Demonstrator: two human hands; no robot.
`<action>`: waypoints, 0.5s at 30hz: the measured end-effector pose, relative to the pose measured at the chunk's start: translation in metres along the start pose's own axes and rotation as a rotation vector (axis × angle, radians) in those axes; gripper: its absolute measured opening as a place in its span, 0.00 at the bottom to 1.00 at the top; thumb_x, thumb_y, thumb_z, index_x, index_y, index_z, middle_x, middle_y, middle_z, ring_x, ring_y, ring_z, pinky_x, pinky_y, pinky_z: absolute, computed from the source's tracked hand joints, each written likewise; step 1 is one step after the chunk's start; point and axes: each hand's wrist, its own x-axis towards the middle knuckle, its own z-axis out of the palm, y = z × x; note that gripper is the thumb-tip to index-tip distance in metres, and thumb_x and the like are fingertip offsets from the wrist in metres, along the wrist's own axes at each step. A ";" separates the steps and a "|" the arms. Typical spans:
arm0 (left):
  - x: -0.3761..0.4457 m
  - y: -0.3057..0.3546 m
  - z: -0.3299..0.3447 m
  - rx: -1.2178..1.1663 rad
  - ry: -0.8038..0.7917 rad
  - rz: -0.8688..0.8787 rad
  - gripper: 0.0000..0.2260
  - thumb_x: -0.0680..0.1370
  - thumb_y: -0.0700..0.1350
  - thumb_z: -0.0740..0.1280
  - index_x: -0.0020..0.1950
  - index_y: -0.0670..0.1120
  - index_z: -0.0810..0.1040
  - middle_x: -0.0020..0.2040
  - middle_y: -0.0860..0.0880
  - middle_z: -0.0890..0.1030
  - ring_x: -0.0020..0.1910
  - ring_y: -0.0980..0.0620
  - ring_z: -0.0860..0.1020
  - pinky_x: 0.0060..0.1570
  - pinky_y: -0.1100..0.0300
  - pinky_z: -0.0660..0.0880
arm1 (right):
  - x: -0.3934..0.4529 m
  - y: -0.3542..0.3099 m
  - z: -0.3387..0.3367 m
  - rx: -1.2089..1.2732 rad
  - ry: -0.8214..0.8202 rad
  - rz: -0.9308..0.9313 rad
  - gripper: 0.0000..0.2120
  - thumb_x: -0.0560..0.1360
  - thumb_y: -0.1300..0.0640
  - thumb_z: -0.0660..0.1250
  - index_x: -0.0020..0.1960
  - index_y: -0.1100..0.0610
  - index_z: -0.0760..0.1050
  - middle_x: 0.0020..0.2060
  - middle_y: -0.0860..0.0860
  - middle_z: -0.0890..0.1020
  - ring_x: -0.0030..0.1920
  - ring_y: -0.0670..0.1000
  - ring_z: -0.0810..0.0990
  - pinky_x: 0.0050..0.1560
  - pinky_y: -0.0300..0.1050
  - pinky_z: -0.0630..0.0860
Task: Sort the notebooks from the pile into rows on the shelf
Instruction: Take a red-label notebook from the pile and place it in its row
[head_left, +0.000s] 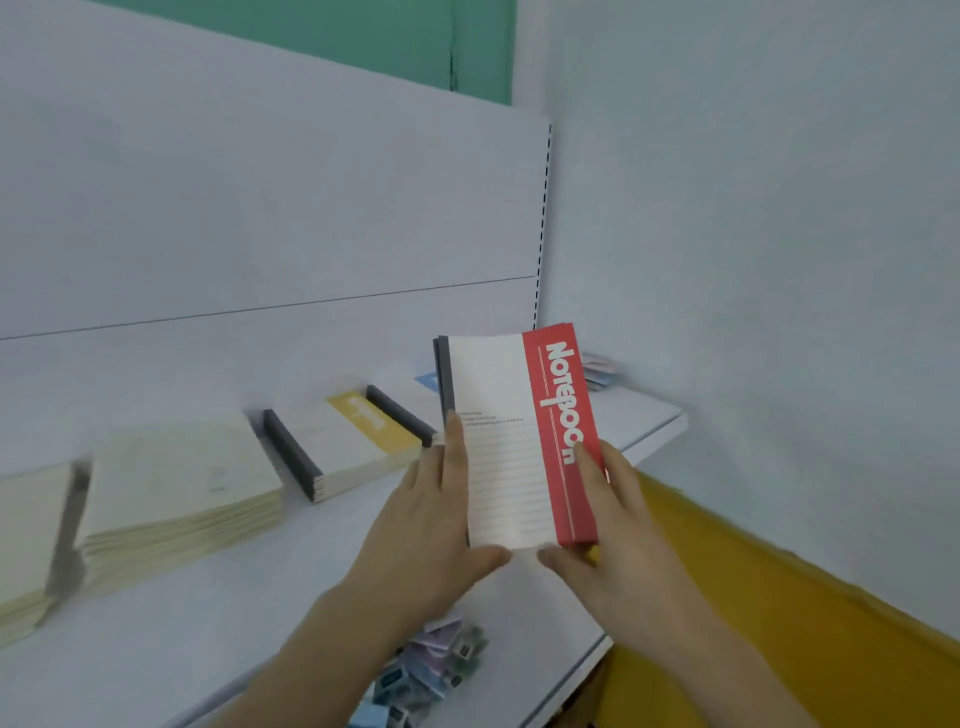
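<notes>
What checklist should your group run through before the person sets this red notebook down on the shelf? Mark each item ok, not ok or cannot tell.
1. Left hand holds the red notebook: ok.
2. Right hand holds its red edge: ok.
3. Notebook clear of the shelf: ok.
4. Yellow notebook stack lies squared: ok.
5. Bare shelf showing in front of that stack: ok.
6. A red row already exists: cannot tell.

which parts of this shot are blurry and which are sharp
Head view: the red notebook held by the left hand and right hand is fairly sharp; the cream stacks at left are smeared with motion blur; the small packets below are soft.
</notes>
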 end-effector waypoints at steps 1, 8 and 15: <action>0.014 0.000 0.005 0.014 0.009 0.007 0.54 0.74 0.65 0.67 0.77 0.50 0.27 0.70 0.52 0.60 0.61 0.63 0.58 0.62 0.69 0.59 | 0.013 0.008 -0.002 -0.034 0.011 0.005 0.44 0.76 0.46 0.68 0.77 0.40 0.38 0.72 0.34 0.46 0.64 0.38 0.62 0.63 0.32 0.69; 0.119 -0.015 0.043 0.250 -0.081 0.017 0.52 0.74 0.68 0.65 0.79 0.49 0.32 0.74 0.49 0.59 0.70 0.51 0.62 0.71 0.55 0.66 | 0.111 0.060 -0.027 -0.121 -0.061 0.002 0.46 0.75 0.45 0.68 0.76 0.38 0.35 0.71 0.35 0.50 0.58 0.38 0.65 0.64 0.37 0.70; 0.194 -0.026 0.068 0.346 -0.089 -0.021 0.43 0.78 0.67 0.60 0.81 0.47 0.42 0.73 0.49 0.65 0.69 0.50 0.66 0.70 0.55 0.67 | 0.198 0.118 -0.037 -0.202 -0.096 -0.126 0.44 0.68 0.31 0.61 0.72 0.35 0.34 0.75 0.39 0.56 0.71 0.42 0.63 0.70 0.43 0.65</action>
